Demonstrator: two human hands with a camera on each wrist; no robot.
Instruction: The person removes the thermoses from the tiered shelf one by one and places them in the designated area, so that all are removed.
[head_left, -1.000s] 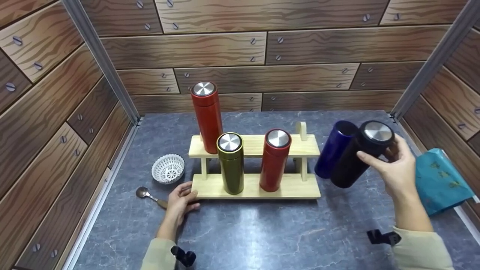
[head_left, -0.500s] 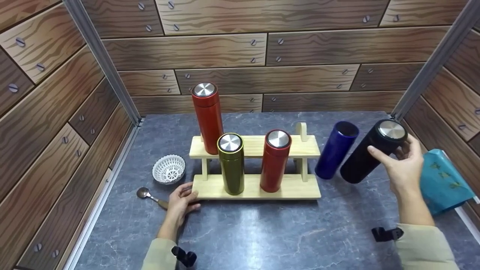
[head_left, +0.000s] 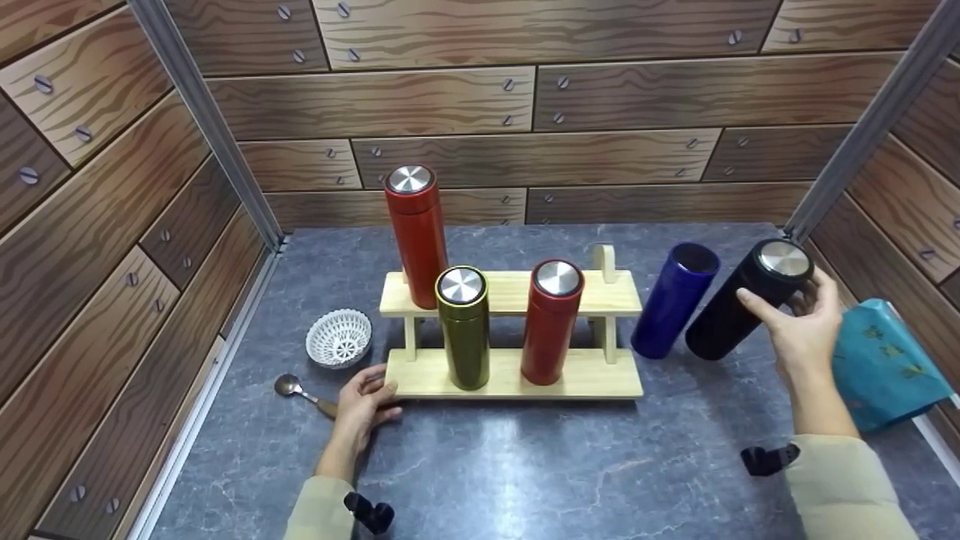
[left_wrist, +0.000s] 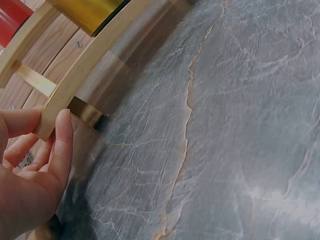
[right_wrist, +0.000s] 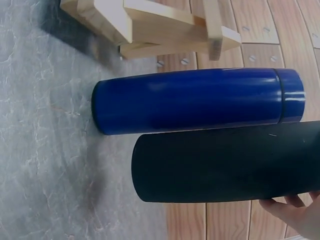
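In the head view my right hand (head_left: 808, 330) grips a black thermos bottle (head_left: 731, 311) near its silver-topped lid. Whether its base touches the table I cannot tell. Just left of it stands a blue thermos bottle (right_wrist: 190, 100). My left hand (head_left: 360, 405) pinches the front left corner of a two-tier wooden rack (left_wrist: 87, 57), thumb on top and fingers beneath. On the rack's lower board are a green thermos bottle (head_left: 466, 337) and a red thermos bottle (head_left: 551, 330). A taller-standing red thermos bottle (head_left: 417, 240) occupies the upper board's left end.
A white woven bowl (head_left: 339, 339) sits left of the rack. In front of it lies a spoon (head_left: 300, 390), its wooden handle partly behind my left hand. A teal packet (head_left: 889, 364) rests at the right, by the side wall. Wood-patterned walls enclose the grey table.
My right hand has carried the black bottle right, away from the blue one, and slightly back; it barely moves in the last half second. The left hand keeps its hold on the rack.
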